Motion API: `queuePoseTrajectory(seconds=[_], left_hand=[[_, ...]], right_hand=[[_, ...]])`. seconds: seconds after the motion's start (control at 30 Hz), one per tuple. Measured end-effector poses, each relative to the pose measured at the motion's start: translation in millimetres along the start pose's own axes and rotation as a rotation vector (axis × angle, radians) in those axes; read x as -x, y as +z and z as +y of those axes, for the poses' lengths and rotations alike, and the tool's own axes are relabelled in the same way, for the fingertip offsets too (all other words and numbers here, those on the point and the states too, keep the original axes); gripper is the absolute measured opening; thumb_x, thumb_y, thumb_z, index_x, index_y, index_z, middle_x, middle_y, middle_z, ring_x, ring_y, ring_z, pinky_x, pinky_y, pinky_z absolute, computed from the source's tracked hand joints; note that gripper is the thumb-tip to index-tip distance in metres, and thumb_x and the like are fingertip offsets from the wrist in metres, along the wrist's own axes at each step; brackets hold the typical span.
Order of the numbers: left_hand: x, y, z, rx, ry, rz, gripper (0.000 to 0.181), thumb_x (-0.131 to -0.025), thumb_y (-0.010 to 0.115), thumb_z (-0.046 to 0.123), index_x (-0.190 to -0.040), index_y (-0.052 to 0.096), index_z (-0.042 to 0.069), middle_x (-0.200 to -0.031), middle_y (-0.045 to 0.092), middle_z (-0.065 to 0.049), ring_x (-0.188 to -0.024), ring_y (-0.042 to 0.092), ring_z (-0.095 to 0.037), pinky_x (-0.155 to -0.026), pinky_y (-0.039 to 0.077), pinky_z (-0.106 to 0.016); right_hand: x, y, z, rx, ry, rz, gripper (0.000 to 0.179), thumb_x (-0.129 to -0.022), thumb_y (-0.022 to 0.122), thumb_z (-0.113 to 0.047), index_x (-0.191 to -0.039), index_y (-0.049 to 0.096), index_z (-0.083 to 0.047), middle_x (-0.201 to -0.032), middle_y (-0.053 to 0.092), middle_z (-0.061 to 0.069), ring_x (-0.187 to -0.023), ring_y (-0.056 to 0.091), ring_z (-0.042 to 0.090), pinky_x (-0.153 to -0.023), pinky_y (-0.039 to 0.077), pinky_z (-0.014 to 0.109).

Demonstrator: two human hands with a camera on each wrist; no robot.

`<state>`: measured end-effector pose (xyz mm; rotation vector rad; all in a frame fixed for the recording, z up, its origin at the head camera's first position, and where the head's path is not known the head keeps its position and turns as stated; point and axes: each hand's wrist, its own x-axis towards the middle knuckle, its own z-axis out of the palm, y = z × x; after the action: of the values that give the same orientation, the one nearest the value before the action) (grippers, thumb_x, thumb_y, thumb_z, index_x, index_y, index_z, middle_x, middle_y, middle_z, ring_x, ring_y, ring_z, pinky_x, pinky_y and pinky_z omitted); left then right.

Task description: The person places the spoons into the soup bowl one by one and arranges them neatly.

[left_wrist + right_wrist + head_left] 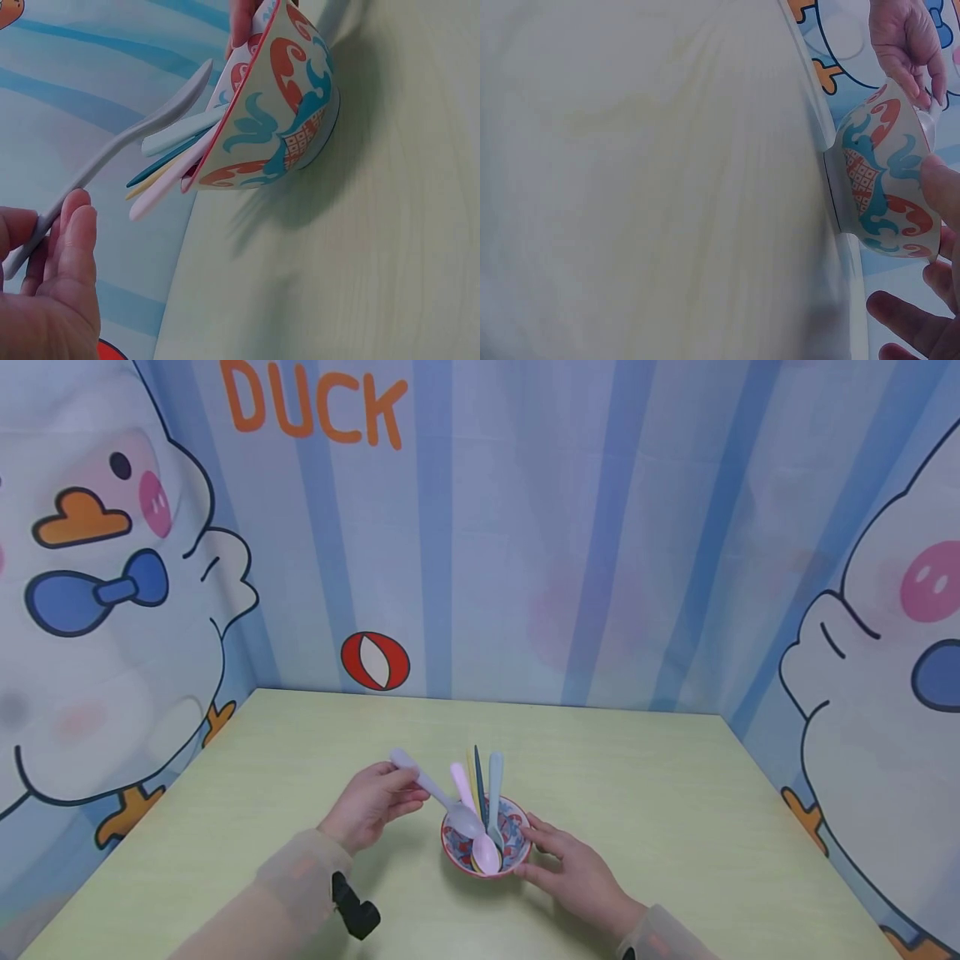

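My left hand (377, 806) pinches a lavender spoon (105, 157) by its handle, with the thumb on one side and the fingers on the other. The spoon's head is over the patterned bowl (450, 852), which has a red rim and red and blue swirls outside. Inside the bowl lean a pink spoon (486, 857), a light blue spoon (495, 781), and thin yellow (471, 772) and dark teal (478, 768) handles, whose lower ends are mostly hidden. My right hand (573, 872) holds the bowl's right side at the rim, thumb nearer me and fingers farther back.
The bowl stands on a pale yellow-green table (637, 777). Behind it hangs a blue striped curtain (510, 527) with printed ducks, which also covers both sides. A small black device (354, 908) is strapped at the left wrist.
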<state>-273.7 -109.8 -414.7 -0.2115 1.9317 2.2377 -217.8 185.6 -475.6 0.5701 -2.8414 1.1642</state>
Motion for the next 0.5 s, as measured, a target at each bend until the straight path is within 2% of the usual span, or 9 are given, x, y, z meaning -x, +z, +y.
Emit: queuePoseTrajectory(seconds=[0.5], left_hand=[[-6.6,12.0,-8.8,-0.026,-0.02,-0.027,0.03,-0.095,0.062,0.016,-0.117,0.054,-0.003,-0.097,0.067,-0.015,-0.082,0.068,-0.019,-0.077,0.056,-0.032]], right_hand=[[-0.1,-0.7,-1.1,-0.005,0.008,-0.004,0.07,-0.081,0.064,-0.06,-0.136,0.056,-0.016,-0.149,0.041,-0.004,-0.117,0.058,0.025,-0.099,0.041,0.052]])
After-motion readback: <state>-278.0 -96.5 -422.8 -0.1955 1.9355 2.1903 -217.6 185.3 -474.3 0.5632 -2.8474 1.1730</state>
